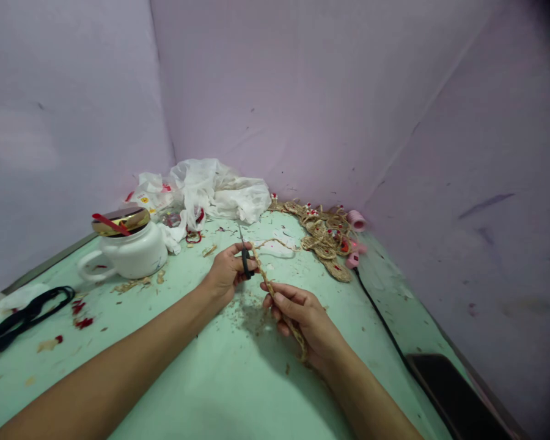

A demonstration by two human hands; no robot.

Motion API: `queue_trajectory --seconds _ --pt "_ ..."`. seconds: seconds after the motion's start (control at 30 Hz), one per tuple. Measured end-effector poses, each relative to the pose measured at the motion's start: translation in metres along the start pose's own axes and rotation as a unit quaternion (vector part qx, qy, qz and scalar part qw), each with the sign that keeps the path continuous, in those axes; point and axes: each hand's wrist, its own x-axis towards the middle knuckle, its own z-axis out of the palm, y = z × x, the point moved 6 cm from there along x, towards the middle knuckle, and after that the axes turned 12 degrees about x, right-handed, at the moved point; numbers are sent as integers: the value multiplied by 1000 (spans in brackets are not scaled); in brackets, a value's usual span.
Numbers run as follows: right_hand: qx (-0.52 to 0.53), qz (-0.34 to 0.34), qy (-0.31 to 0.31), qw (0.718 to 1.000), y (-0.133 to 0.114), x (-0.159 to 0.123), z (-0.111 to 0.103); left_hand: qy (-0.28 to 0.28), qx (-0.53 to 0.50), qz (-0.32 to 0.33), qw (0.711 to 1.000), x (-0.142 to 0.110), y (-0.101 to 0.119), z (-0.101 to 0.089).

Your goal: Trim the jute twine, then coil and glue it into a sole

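White mug (135, 252) with gold lid (121, 221), left of the frame; white plastic bag (220, 189), upper centre; left hand (231, 269), centre, gripping black-handled scissors (246, 261), blades up; right hand (302, 315), just right of centre, fingers closed on braided twine (268, 282), which slants from frame centre toward lower right; woven pieces (325, 239) right of centre.

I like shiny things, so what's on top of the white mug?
A gold lid with a red strip lying on it. The lid hides whatever is inside the white mug.
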Motion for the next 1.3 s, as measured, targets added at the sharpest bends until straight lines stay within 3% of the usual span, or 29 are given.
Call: queue_trajectory --seconds 0.13,0.6,0.8,0.87,0.9,0.93,1.03,1.1,1.2,1.3 --pt "-16 27 0 999 3 0 -3 13 -10 16 1000 3 4 -6" --pt "-55 8 21 998 0 0 -6 18 22 18 999 2 3 -5" --pt "-104 -26 89 990 -8 3 -17 -3 114 49 992 -2 10 -4" --pt "-118 -44 113 986 -14 4 -22 -20 188 90 978 -10 18 -5" --pt "-122 -52 121 984 -17 4 -24 -30 254 130 958 -15 25 -5" --pt "-125 -61 128 982 -20 5 -27 -45 351 188 916 -22 32 -3" --pt "-136 -89 146 976 -28 5 -33 -76 614 336 710 -42 39 7" --pt "-144 -100 145 974 -31 5 -34 -85 694 364 615 -46 34 10" --pt "-158 -101 142 972 -31 6 -35 -85 750 366 544 -46 26 12" --pt "-173 -102 147 969 -31 6 -33 -84 777 361 510 -45 23 15"
